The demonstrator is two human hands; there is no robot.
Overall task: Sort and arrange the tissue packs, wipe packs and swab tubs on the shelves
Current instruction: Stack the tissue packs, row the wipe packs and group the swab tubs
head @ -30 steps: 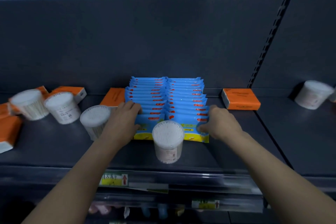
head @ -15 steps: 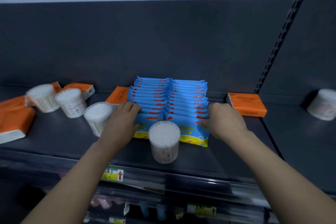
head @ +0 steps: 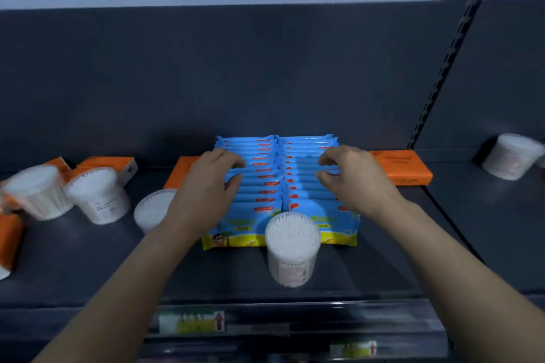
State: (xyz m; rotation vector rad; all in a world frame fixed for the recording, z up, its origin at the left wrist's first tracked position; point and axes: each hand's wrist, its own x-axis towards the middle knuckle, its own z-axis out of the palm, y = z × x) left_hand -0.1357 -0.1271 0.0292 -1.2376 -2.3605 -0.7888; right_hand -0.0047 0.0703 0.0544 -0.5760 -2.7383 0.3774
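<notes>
Two rows of blue wipe packs stand side by side at the back middle of the shelf, and both hands have travelled up them. Half a second ago they pressed the front packs from the outer sides; now the left hand sits over the middle of the left row and the right hand over the right row. That reads as squaring the rows further back, so the wipes look nearly sorted (the rest does not). One swab tub stands just in front of the rows, three more tubs sit loose to the left, and orange tissue packs lie on both sides. Both forearms reach forward, palms down. On each hand the fingers are bent like a claw, thumb apart from them with a few pack tops between; whether they squeeze these I cannot tell.
</notes>
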